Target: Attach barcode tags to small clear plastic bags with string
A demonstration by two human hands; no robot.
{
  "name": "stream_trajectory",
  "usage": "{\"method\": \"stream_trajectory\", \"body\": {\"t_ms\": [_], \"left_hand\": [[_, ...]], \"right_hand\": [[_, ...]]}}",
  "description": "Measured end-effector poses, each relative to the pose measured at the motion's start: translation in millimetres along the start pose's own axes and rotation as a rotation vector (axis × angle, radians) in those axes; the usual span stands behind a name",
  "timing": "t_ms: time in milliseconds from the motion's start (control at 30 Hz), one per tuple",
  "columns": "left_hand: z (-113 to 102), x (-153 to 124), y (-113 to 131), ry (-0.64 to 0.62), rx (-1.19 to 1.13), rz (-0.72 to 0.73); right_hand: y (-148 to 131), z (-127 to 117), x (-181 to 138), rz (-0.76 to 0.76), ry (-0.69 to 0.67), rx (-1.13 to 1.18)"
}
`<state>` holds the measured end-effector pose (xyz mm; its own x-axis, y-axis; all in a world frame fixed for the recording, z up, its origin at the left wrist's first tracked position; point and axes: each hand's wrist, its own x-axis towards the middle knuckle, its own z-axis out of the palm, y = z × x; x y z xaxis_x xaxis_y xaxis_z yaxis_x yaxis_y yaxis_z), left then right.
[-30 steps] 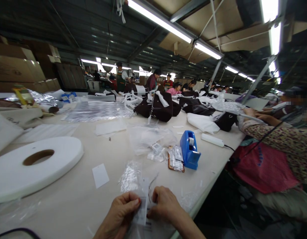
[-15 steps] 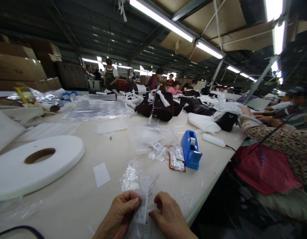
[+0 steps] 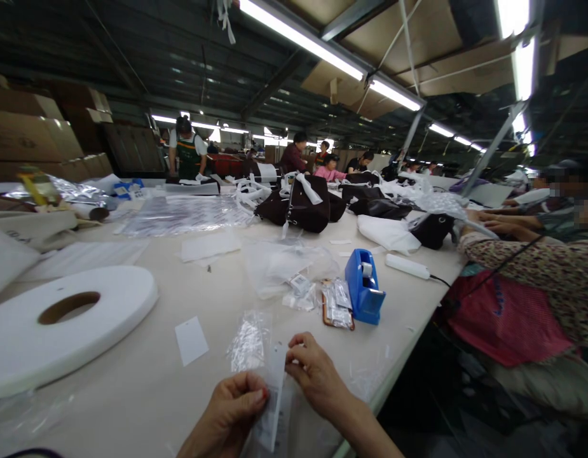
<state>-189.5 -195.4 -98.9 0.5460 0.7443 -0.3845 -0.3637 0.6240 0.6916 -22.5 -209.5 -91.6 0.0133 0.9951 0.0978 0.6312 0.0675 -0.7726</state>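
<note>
My left hand point(image 3: 236, 404) pinches a white hang tag point(image 3: 276, 391) with printed marks, low over the near table edge. Clear plastic hangs about the tag's lower end. To its right, my right hand point(image 3: 313, 375) is closed in a pinch by the tag's upper edge; what lies between its fingertips is too small to make out. Just beyond the left hand lies a clear plastic packet point(image 3: 248, 340) with a shiny surface. Another white card point(image 3: 191, 341) rests flat on the table to the left.
A blue tape dispenser point(image 3: 364, 286) stands on the right, beside small silvery packets point(image 3: 339, 302). A large white roll point(image 3: 126, 299) lies at left. Dark bags point(image 3: 307, 203) sit farther back. Co-workers stand around, one in a patterned sleeve point(image 3: 508, 261) at right.
My right hand has moved up and away along the tag, toward its top end. The tag has turned more edge-on in my left hand. The view has shifted slightly.
</note>
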Motion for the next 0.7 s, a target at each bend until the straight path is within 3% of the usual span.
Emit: {"method": "stream_trajectory", "body": {"t_ms": [167,367,500,700], "left_hand": [[-4,5,-5,0.032,0.068,0.037],[-2,7,-8,0.065,0.207,0.182],[2,5,-8,0.006,0.262,0.304],[3,3,-8,0.096,0.324,0.441]], "right_hand": [[-9,-24,-2,-0.025,0.065,-0.018],[-21,-35,1,-0.049,0.079,0.016],[-35,-42,3,-0.124,0.09,0.032],[-65,-55,2,-0.304,0.168,0.009]]}}
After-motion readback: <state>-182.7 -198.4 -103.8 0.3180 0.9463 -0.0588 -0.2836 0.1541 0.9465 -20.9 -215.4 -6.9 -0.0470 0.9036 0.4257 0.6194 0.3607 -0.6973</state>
